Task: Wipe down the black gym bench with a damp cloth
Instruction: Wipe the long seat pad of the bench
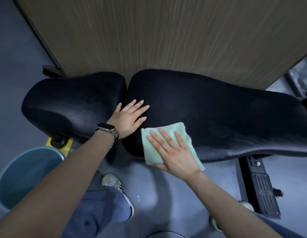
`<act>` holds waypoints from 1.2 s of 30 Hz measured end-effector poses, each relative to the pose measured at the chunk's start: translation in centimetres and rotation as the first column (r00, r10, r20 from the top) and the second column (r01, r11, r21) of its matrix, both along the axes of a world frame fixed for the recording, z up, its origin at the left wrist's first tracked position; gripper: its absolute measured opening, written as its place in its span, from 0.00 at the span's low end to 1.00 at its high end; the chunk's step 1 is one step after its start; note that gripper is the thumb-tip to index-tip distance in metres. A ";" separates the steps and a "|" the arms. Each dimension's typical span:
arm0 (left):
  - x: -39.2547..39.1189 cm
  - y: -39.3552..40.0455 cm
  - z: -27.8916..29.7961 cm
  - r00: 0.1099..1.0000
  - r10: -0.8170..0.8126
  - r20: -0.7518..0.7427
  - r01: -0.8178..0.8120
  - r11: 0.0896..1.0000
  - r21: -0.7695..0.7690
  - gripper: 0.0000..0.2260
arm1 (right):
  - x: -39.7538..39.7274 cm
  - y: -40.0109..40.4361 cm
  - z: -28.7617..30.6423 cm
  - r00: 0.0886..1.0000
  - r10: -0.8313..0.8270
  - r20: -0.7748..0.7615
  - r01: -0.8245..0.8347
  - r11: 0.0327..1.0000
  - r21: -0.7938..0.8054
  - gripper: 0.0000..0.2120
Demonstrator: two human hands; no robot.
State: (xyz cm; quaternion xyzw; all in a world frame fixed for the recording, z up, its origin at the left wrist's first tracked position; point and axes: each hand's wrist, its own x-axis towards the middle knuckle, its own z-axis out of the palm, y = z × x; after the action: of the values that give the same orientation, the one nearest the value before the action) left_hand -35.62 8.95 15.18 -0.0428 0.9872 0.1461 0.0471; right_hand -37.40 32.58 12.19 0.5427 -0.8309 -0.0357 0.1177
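A black, leather-like vinyl with a fine grain and a soft sheen is seen on the bench [209, 107], while a fluffy, matt mint terry is shown by the cloth [150, 148]. Behind, matt wood-grain laminate is presented by the panel [166, 35]; the bucket [27, 174] appears, through blur, smooth plastic.

Free room and obstacles. Long bench pad [218, 109] lies bare to the right of the cloth [166, 145]. Wooden panel [166, 35] closes the far side, touching the pad's far edge. Left hand [127, 117] rests flat near the gap between pads. Blue bucket [25, 176] stands near left on the floor; a black footplate [262, 191] near right.
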 end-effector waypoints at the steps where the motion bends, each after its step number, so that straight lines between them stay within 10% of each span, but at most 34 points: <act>1: 0.0 0.4 0.0 1.000 -0.008 -0.001 0.008 1.000 -0.002 0.22 | -0.4 1.0 0.0 1.000 -0.008 0.001 0.008 1.000 0.012 0.39; 36: -1.7 5.4 -1.7 0.997 0.046 -0.061 -0.046 0.999 -0.004 0.29 | -6.3 10.8 0.0 0.994 0.092 0.066 -0.090 0.995 -0.039 0.41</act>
State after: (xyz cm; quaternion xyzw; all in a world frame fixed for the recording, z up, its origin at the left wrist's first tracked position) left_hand -37.29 14.34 13.48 -0.0612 0.9874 0.1455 0.0134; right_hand -43.74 43.43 12.21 0.5786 -0.8093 0.0032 0.1009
